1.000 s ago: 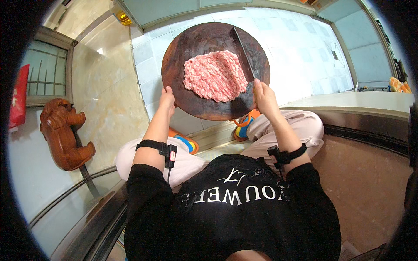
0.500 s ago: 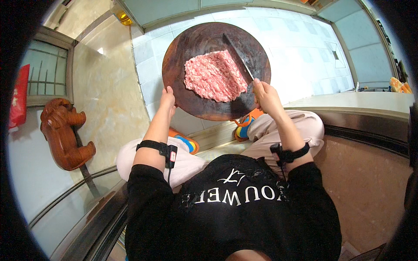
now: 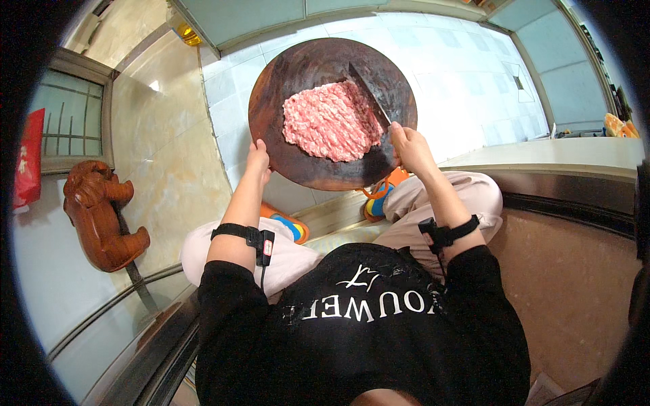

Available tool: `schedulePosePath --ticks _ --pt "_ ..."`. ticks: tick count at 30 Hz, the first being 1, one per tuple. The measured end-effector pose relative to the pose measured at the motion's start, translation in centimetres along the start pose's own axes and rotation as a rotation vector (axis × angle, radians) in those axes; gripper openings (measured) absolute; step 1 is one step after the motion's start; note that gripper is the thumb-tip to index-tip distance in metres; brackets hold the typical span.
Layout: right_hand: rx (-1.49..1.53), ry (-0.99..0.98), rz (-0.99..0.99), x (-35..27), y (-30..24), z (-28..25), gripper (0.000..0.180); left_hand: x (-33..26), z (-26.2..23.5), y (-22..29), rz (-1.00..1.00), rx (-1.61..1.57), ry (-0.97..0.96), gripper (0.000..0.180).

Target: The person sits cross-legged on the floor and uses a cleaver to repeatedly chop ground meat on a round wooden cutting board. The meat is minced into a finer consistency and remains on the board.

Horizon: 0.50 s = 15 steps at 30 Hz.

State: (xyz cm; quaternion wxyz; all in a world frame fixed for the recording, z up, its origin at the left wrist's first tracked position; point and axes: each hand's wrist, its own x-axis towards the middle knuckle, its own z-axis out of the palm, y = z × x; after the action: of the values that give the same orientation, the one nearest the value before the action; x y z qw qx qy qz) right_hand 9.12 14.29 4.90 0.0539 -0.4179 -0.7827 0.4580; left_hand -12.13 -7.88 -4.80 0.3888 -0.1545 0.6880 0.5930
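Observation:
A flattened mass of pink minced meat (image 3: 330, 122) lies on a round, dark wooden chopping board (image 3: 291, 71). My right hand (image 3: 411, 149) is closed round the handle of a cleaver (image 3: 369, 95). Its dark blade slants up and to the left along the meat's right side, close against it. Whether the edge touches the wood cannot be made out. At the board's lower left rim, my left hand (image 3: 258, 161) grips the edge, with part of its fingers hidden.
Orange, blue and yellow slippers (image 3: 288, 223) show below the board, beside my bent knees. A carved brown wooden animal figure (image 3: 101, 216) is at the left, near a red bag (image 3: 28, 159). A pale ledge (image 3: 542, 154) runs along the right; light floor tiles (image 3: 460, 88) spread beyond.
The cleaver's blade has come slightly lower and shifted a little at the meat's right side. My left hand keeps its hold on the board's rim.

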Motion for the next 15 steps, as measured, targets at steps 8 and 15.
schedulePosePath --ticks 8,15 --pt "0.065 -0.055 0.064 -0.21 -0.35 -0.21 0.05 -0.12 0.07 0.13 0.01 -0.035 -0.03 0.042" --pt "0.101 -0.098 0.081 -0.27 -0.16 0.08 0.052 0.0 0.11 0.03 0.011 -0.034 -0.018 0.039"
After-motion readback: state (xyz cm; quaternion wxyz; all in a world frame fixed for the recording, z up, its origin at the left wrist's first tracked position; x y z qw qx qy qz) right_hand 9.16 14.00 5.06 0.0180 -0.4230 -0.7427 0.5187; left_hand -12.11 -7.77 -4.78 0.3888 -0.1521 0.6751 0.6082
